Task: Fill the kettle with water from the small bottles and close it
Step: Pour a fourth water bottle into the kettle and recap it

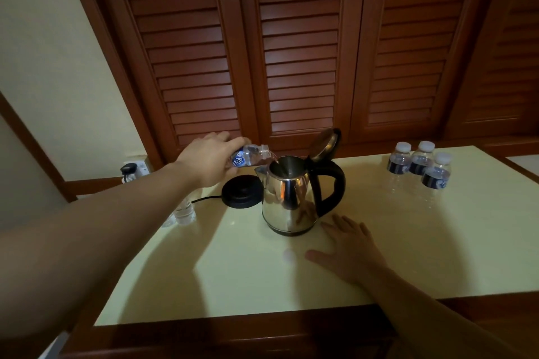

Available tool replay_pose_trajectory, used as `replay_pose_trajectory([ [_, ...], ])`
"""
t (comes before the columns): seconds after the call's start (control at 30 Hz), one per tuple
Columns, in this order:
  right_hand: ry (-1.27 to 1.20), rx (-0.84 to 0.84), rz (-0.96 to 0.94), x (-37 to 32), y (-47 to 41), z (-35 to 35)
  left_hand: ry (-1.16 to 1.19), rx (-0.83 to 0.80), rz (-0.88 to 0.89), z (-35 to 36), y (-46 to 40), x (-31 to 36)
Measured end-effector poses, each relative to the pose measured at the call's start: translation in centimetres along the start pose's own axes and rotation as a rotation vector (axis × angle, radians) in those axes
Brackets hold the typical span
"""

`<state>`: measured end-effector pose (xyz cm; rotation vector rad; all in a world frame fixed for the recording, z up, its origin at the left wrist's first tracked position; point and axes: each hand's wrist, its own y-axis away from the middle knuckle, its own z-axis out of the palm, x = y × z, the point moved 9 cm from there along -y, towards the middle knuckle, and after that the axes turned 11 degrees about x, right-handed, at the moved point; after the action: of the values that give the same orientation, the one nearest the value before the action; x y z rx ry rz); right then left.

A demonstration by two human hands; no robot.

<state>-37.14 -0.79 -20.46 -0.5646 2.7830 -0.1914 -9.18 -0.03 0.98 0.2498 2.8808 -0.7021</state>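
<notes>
A steel kettle (287, 198) with a black handle stands mid-table, and its lid (325, 143) is tipped up and open. My left hand (208, 159) grips a small water bottle (250, 154), tilted on its side with its mouth over the kettle's opening. A thin stream of water runs from it into the kettle. My right hand (348, 245) rests flat on the table just in front of the kettle's base, fingers spread, holding nothing. Three capped bottles (420, 163) stand at the back right.
The black kettle base (240, 191) sits left of the kettle, and its cord runs to a wall socket (132, 169). Clear uncapped bottles (183, 211) stand near the table's left edge. Louvred wooden doors (291, 52) rise behind the pale table (233, 271).
</notes>
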Motion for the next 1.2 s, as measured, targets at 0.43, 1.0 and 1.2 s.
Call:
replay_pose_trajectory([
  [0.43, -0.011, 0.007, -0.003, 0.1, -0.1, 0.1, -0.083, -0.025, 0.102, -1.0, -0.6, 0.5],
  [1.0, -0.011, 0.020, 0.003, -0.1, 0.1, -0.3, -0.074, -0.087, 0.154, -0.9, -1.6, 0.2],
  [1.2, -0.028, 0.013, 0.008, 0.0, 0.2, -0.3, -0.100, -0.077, 0.200, -1.5, -2.0, 0.7],
])
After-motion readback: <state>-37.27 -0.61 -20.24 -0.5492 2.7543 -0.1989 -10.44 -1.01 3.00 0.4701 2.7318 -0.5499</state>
